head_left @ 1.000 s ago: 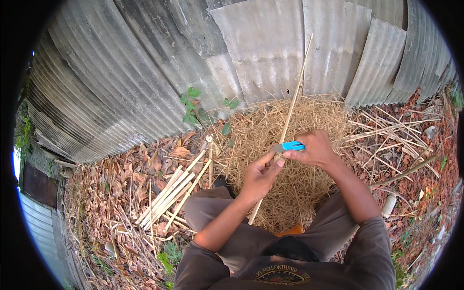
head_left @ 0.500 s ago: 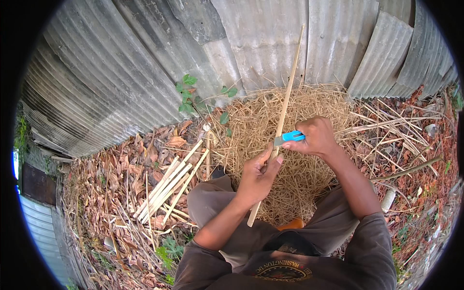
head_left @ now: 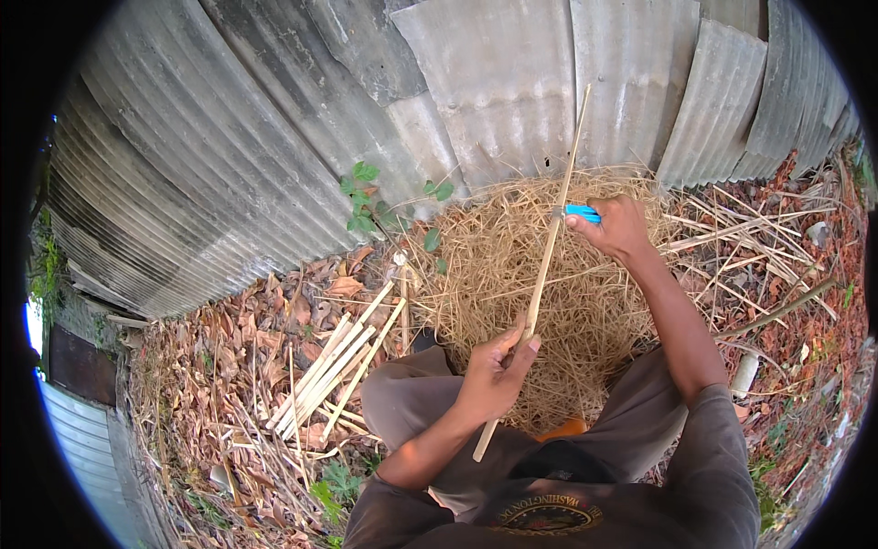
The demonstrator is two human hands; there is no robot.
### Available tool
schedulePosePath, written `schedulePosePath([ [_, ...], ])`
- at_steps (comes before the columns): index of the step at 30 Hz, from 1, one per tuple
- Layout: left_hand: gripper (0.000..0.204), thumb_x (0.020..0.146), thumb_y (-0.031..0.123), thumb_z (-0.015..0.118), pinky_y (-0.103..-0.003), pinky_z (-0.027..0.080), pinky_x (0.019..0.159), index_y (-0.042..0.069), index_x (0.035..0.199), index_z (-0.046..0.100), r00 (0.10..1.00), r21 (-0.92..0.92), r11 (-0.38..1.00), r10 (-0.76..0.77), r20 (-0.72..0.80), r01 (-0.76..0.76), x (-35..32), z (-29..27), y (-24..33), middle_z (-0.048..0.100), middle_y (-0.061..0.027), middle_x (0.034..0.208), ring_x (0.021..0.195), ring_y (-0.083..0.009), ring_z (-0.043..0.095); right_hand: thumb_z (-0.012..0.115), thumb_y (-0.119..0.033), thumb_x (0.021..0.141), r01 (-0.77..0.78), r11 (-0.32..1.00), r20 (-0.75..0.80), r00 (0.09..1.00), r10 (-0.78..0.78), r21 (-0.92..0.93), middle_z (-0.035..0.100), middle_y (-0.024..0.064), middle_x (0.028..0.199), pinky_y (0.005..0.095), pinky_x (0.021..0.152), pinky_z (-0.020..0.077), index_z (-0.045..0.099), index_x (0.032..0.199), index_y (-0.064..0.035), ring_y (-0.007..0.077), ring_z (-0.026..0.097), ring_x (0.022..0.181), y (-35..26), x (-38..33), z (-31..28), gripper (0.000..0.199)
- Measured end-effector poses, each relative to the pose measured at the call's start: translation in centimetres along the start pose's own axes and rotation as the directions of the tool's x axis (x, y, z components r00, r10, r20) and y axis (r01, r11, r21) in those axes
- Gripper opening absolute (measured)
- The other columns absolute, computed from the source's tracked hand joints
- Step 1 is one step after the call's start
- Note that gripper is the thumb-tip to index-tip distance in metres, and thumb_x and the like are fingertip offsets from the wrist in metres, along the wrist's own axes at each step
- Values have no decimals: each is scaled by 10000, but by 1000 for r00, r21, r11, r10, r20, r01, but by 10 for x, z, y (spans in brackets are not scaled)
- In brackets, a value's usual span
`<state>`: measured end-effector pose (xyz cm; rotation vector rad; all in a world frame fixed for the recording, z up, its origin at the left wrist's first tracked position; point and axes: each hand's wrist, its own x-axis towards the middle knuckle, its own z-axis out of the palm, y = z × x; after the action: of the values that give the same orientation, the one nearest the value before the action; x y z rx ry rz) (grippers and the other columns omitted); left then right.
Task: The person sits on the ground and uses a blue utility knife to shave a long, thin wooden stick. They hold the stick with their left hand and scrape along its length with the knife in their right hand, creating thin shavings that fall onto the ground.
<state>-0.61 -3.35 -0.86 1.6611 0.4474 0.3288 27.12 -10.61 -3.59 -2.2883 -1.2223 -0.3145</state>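
A long, slim, pale tan strip [head_left: 548,258] slants through the left hand [head_left: 495,371], pinched there, its wider end below that hand and its thin tip up beyond the right hand [head_left: 619,226]. A cutter [head_left: 583,213] with a bright blue handle sits in the right hand, grey blade at the strip.

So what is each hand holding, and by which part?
The left hand grips the pale strip below its middle; the right hand holds the blue-handled knife by its handle.
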Motion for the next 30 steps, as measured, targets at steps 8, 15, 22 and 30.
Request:
schedulePosePath([
  [8,271,936,67,581,-167,298,529,-23,1192,584,999,23,1000,16,29,-17,-26,-4,-1,450,74,744,642,5,351,417,-797,783,31,999,68,997,-32,10,513,94,458,429,492,456,621,575,-69,294,576,480,-4,-16,-8,784],
  [15,345,932,41,582,-165,337,594,-54,1260,535,995,21,999,-48,93,46,-119,-15,-2,501,58,794,694,-14,395,344,-804,804,-347,936,-54,937,344,-55,561,156,532,475,587,467,658,642,-28,336,608,572,84,9,-30,853],
  [22,372,941,27,546,-171,350,589,-48,1303,502,984,-140,977,-149,99,162,-147,-28,-11,528,40,786,663,-12,420,384,-818,779,-511,845,-59,859,508,-159,594,152,566,462,590,484,663,662,-19,334,639,616,97,1,-44,854],
  [30,402,991,138,472,-212,277,480,9,1371,434,976,-625,754,-207,66,202,-74,-9,-16,387,42,626,437,-30,318,467,-787,768,-39,992,233,972,10,122,537,92,471,420,504,467,643,603,-71,277,587,477,-43,-46,-48,756],
])
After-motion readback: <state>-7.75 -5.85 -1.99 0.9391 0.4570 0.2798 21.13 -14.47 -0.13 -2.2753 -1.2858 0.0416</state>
